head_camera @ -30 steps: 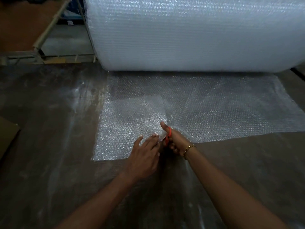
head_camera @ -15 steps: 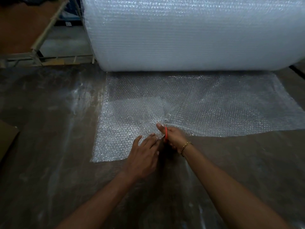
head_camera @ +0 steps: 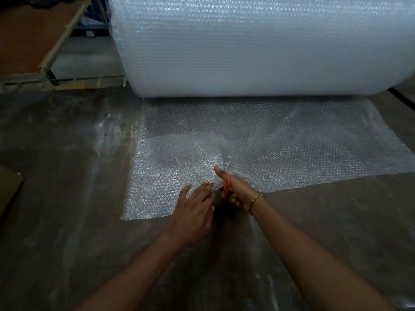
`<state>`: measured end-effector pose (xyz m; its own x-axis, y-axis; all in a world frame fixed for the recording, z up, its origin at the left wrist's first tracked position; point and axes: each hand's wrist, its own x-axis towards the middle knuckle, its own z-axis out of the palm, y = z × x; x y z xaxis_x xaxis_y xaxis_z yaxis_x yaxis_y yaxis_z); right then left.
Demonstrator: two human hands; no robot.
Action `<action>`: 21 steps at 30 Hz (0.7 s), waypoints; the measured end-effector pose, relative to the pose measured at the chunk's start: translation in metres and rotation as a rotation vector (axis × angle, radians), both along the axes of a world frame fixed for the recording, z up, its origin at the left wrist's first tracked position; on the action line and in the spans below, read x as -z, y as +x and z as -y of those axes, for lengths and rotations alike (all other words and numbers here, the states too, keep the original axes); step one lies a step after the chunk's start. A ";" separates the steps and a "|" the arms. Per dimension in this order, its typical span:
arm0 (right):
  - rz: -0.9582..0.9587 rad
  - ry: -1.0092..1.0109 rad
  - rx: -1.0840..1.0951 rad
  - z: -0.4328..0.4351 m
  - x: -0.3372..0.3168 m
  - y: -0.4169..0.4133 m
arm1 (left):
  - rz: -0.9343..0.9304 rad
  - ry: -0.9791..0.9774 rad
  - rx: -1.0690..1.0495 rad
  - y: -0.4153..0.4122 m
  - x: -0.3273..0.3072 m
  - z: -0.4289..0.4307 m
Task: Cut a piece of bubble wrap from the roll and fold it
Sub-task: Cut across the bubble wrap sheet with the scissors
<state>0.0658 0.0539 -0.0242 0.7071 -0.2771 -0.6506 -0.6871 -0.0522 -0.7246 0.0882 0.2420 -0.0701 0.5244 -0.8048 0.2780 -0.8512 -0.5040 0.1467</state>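
Gripping the red-handled scissors (head_camera: 226,187), my right hand (head_camera: 235,189) is curled shut around the handles, thumb stretched forward along the top and pointing toward the roll (head_camera: 258,46). A gold chain bracelet (head_camera: 256,202) sits on that wrist. I cannot make out the blades; they are hidden under the hand and the crinkled plastic just ahead of the thumb.

My left hand (head_camera: 193,209) lies just beside the right one, on the side away from the bracelet. It is open and flat, palm down, fingers spread and pressing on the bubble wrap sheet (head_camera: 280,149) close to the scissors. It holds nothing, only pins the sheet to the floor (head_camera: 67,176).

The sheet runs out flat from under the roll toward me. On the left-hand side of the scissors its near edge reaches further toward me than on the right-hand side, where the edge slants away. A slight ridge rises in the plastic from the thumb toward the roll.

The roll is large and white, lying on its side across the far end of the sheet; its top and right end are cut off by the frame. Left of the roll stands a metal frame (head_camera: 67,37), dim and only partly visible. A brown cardboard corner (head_camera: 9,191) pokes in at the left edge, mostly out of view.
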 end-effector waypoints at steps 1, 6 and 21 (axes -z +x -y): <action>-0.009 0.010 -0.009 0.000 -0.001 -0.002 | -0.001 0.000 0.002 0.000 0.000 0.000; -0.043 0.070 -0.032 -0.003 0.000 -0.014 | -0.001 -0.023 0.006 -0.002 0.000 -0.001; 0.038 0.059 -0.005 -0.006 0.003 -0.012 | -0.015 -0.052 -0.028 -0.001 0.006 -0.003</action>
<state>0.0541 0.0600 -0.0267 0.7330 -0.2358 -0.6380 -0.6587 -0.0119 -0.7523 0.0874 0.2454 -0.0757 0.5513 -0.7742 0.3109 -0.8341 -0.5192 0.1864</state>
